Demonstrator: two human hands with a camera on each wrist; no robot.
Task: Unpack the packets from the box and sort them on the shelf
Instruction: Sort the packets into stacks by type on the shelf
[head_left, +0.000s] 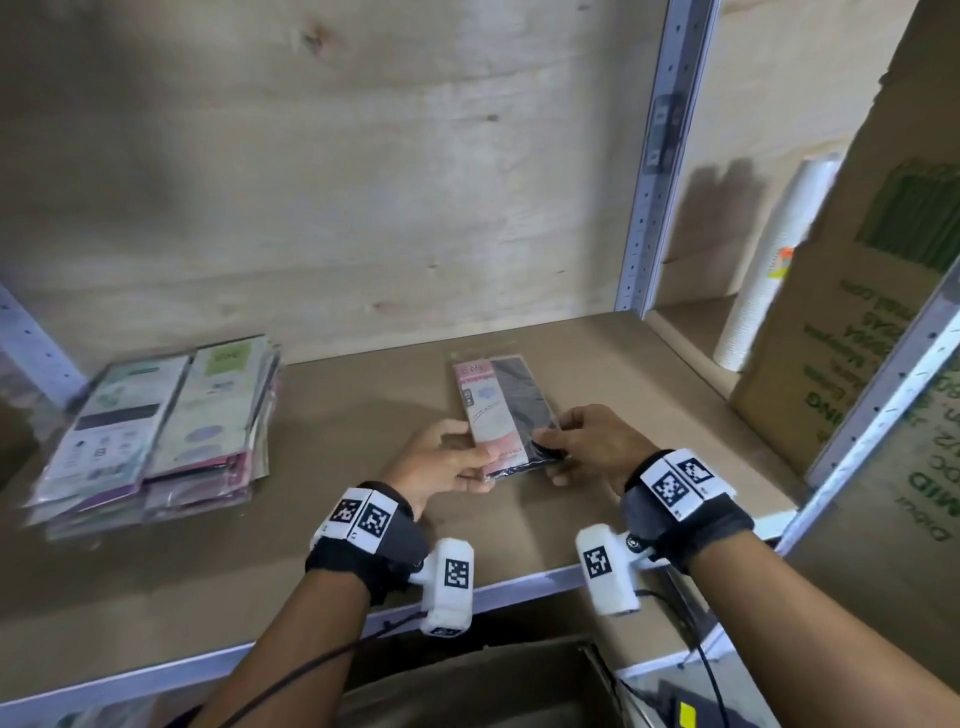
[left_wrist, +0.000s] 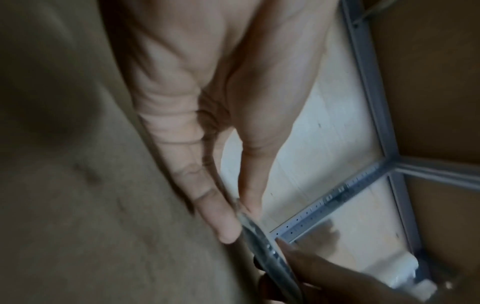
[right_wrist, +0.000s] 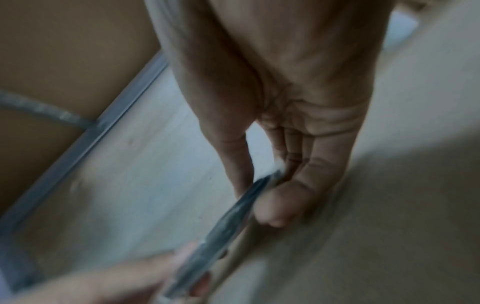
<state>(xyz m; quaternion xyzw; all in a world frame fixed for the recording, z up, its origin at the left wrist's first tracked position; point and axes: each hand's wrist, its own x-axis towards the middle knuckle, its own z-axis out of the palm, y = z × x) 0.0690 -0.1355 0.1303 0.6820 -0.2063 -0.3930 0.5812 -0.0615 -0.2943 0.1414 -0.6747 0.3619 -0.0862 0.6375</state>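
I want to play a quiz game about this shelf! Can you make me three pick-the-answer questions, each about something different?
1. Where is the stack of packets?
A. Left on the shelf
B. On the floor
C. Inside the cardboard box

2. What colours is the held packet?
A. Pink and black
B. Yellow and blue
C. All white

3. How is that packet held?
A. One hand
B. Both hands
C. Nobody touches it

Answers: 1 A, it lies on the shelf board at the left. 2 A, pink card beside dark contents. 3 B, left hand and right hand pinch its near end.
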